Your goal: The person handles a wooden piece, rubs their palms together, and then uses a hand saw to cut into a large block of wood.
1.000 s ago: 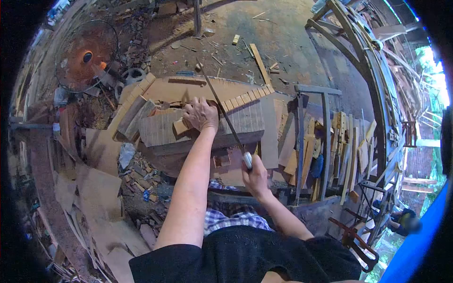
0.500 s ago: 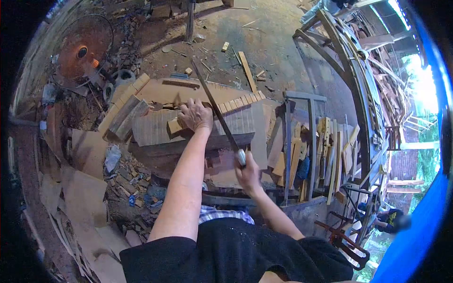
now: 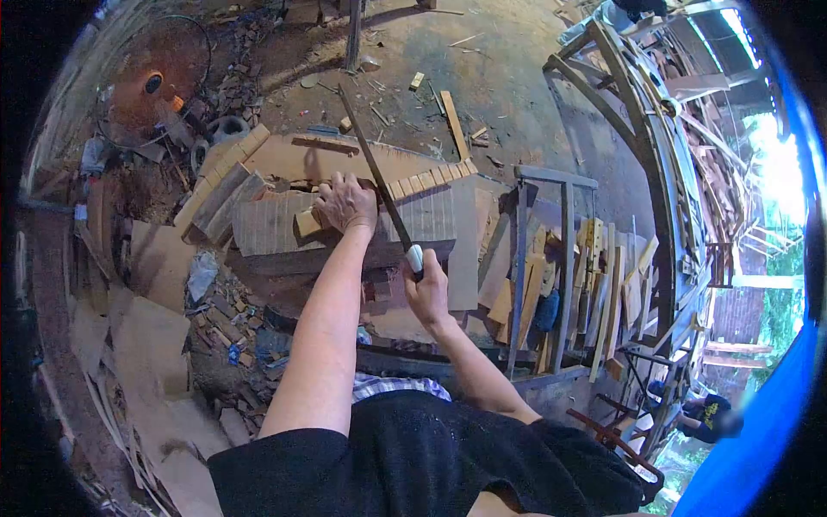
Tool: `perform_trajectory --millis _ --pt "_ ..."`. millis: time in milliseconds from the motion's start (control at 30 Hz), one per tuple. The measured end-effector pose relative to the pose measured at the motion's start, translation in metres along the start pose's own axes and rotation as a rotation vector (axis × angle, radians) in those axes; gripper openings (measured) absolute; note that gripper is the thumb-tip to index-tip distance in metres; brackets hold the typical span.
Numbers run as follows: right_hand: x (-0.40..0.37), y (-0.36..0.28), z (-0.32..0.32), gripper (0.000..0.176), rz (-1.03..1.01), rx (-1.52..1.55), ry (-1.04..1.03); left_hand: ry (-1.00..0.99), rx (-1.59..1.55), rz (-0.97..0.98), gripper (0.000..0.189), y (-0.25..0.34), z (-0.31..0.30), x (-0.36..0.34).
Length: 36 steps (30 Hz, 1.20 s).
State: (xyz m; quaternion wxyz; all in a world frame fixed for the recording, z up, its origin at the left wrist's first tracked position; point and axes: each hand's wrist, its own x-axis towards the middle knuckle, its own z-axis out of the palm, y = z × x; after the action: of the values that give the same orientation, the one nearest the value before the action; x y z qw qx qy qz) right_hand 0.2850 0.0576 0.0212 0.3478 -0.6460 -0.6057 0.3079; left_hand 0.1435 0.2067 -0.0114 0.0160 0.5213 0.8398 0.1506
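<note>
My left hand (image 3: 346, 203) presses down on a light wooden strip (image 3: 431, 179) with evenly spaced dark lines across it, its fingers wrapped over the wood. The strip lies slantwise on a thick wooden block (image 3: 345, 246). Closed round the pale handle of a long saw (image 3: 376, 168) is my right hand (image 3: 426, 289). The blade crosses the strip just to the right of my left hand, its far tip pointing up and left.
An orange fan (image 3: 153, 84) stands at the upper left. Upright wood pieces (image 3: 594, 284) lean beside a frame (image 3: 566, 258) on the right. Scraps and a plastic bag (image 3: 202, 274) lie at the left. Another person (image 3: 711, 416) is at the far lower right.
My right hand and the saw have moved up and left, with the handle closer to the block. My left hand stays on the strip. The whole view has shifted slightly.
</note>
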Motion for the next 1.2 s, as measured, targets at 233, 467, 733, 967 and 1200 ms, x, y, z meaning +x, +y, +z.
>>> perform_trajectory --millis 233,467,733,967,1200 --pt "-0.049 -0.001 -0.031 0.02 0.07 -0.016 -0.066 0.013 -0.017 0.01 0.02 -0.001 0.004 0.0" --pt "0.006 -0.002 0.006 0.02 -0.083 -0.044 0.003 0.018 0.02 0.027 0.022 -0.003 0.013 0.004" --pt "-0.013 -0.002 0.002 0.021 -0.017 -0.05 -0.018 0.029 -0.004 0.051 0.021 -0.002 0.009 0.001" --pt "-0.062 0.009 -0.021 0.02 -0.015 -0.014 0.023 0.023 -0.011 0.007 0.021 0.001 0.007 0.005" --pt "-0.006 0.001 0.007 0.023 -0.097 -0.019 0.003 0.012 0.002 0.032 0.021 0.001 0.009 0.004"
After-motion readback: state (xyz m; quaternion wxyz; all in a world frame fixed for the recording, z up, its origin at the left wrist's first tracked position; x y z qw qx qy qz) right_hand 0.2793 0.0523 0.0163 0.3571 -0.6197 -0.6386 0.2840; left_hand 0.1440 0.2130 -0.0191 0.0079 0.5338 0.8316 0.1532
